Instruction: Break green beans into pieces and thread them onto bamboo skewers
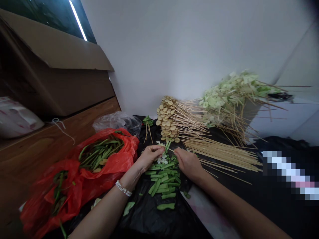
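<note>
My left hand (150, 155) is closed in a pinch over a pile of cut green bean pieces (163, 182) on black plastic sheeting (149, 215); it seems to hold a green bean piece by its tip. My right hand (188, 163) is curled shut beside it, fingers toward the left hand; what it grips is hidden. A few small white bits (162, 160) lie between the hands. Just beyond the fingers lies a bundle of bare bamboo skewers (224, 152).
A red plastic bag (74, 179) of whole long green beans lies open at the left. Skewers loaded with pale round slices (167, 118) and with leafy greens (231, 91) are stacked behind. A cardboard box (57, 73) sits on a wooden surface at far left.
</note>
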`<state>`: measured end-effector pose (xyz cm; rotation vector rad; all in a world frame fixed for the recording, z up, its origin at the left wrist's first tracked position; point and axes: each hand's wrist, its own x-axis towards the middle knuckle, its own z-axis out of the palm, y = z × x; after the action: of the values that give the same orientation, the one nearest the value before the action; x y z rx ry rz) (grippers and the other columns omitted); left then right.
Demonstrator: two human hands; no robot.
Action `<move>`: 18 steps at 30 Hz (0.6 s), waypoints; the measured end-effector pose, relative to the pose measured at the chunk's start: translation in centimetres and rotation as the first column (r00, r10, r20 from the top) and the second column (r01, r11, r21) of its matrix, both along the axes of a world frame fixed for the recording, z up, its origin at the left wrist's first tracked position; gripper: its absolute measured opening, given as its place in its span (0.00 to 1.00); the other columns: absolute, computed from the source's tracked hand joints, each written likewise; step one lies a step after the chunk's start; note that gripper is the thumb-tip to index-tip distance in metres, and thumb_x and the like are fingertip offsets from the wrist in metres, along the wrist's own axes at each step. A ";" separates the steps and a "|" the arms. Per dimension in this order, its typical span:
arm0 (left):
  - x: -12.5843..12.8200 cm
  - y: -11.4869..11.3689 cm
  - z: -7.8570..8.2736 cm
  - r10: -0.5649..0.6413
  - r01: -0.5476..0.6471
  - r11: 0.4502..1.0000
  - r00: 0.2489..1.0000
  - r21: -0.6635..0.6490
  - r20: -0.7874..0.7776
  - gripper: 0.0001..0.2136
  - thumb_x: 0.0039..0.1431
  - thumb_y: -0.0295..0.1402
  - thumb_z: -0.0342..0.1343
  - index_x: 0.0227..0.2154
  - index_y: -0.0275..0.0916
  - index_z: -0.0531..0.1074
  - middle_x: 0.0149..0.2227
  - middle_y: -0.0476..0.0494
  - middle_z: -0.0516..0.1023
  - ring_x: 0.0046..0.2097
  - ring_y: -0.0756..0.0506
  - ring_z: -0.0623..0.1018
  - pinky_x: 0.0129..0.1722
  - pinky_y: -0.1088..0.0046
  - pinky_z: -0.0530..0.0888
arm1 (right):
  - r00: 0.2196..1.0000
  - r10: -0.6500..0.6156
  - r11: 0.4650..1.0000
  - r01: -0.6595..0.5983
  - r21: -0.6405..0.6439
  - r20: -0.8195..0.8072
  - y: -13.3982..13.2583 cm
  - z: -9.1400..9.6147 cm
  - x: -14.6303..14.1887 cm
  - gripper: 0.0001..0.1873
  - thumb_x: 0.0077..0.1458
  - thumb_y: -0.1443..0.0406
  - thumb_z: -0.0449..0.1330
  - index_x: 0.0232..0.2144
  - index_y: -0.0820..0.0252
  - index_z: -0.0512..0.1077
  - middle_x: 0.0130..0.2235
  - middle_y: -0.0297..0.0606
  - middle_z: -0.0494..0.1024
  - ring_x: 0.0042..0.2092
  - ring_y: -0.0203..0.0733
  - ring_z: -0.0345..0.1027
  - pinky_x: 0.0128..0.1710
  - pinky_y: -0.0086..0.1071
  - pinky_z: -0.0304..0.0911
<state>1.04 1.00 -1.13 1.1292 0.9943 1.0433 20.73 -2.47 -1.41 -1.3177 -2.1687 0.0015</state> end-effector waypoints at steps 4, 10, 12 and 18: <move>-0.5 0.0 0.5 -0.078 0.141 0.972 0.949 0.189 -0.306 0.14 0.40 0.39 0.68 0.29 0.35 0.80 0.27 0.45 0.77 0.27 0.51 0.71 0.29 0.76 0.66 | 0.993 -0.064 0.998 0.067 0.022 -0.094 0.4 0.7 0.7 0.13 0.63 0.65 0.46 0.35 0.59 0.70 0.31 0.36 0.76 0.33 0.37 0.69 0.34 0.28 0.54; -1.1 0.0 0.1 -0.094 0.423 0.840 0.730 0.339 -0.677 0.09 0.44 0.38 0.65 0.27 0.38 0.80 0.26 0.47 0.75 0.28 0.50 0.70 0.27 0.77 0.63 | 0.993 -0.038 0.998 0.044 0.048 -0.116 0.6 0.7 1.0 0.13 0.63 0.65 0.46 0.35 0.59 0.70 0.32 0.36 0.77 0.34 0.37 0.69 0.35 0.28 0.55; -1.1 0.0 0.1 -0.070 0.468 0.804 0.687 0.367 -0.723 0.09 0.44 0.38 0.65 0.28 0.39 0.80 0.26 0.47 0.75 0.29 0.49 0.71 0.28 0.77 0.63 | 0.994 -0.038 0.998 0.044 0.053 -0.107 0.6 0.5 0.9 0.13 0.63 0.65 0.46 0.35 0.59 0.70 0.32 0.36 0.77 0.33 0.37 0.70 0.34 0.28 0.55; -0.7 -0.4 0.6 -0.049 0.560 0.717 0.634 0.415 -0.771 0.07 0.47 0.35 0.63 0.29 0.40 0.80 0.28 0.47 0.76 0.31 0.48 0.73 0.32 0.76 0.65 | 0.994 -0.057 0.997 0.061 0.041 -0.098 0.5 0.5 0.8 0.13 0.63 0.65 0.46 0.35 0.58 0.71 0.31 0.36 0.77 0.33 0.37 0.70 0.33 0.28 0.54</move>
<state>0.33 0.55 -0.55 2.3361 0.9757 0.6011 21.49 -2.01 -0.86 -1.3291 -2.0370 -0.0063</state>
